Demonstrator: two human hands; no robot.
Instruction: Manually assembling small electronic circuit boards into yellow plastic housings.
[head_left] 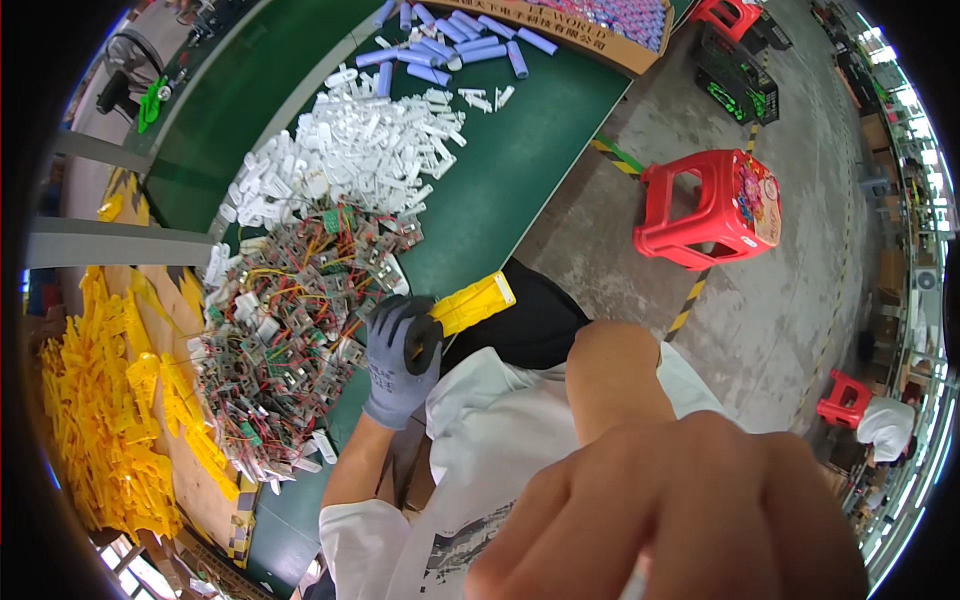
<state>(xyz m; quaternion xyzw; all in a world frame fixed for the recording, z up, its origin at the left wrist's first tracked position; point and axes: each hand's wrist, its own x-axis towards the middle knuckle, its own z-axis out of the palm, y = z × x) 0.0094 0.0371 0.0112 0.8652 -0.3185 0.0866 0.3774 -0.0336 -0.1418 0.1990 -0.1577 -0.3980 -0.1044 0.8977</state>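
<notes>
The left hand (400, 355), in a grey glove, is closed around the black end of a yellow case (470, 303) at the table (520, 170) edge; its long axis runs up and to the right. The right hand (680, 510) is close to the camera, fingers curled; what it holds I cannot tell.
</notes>
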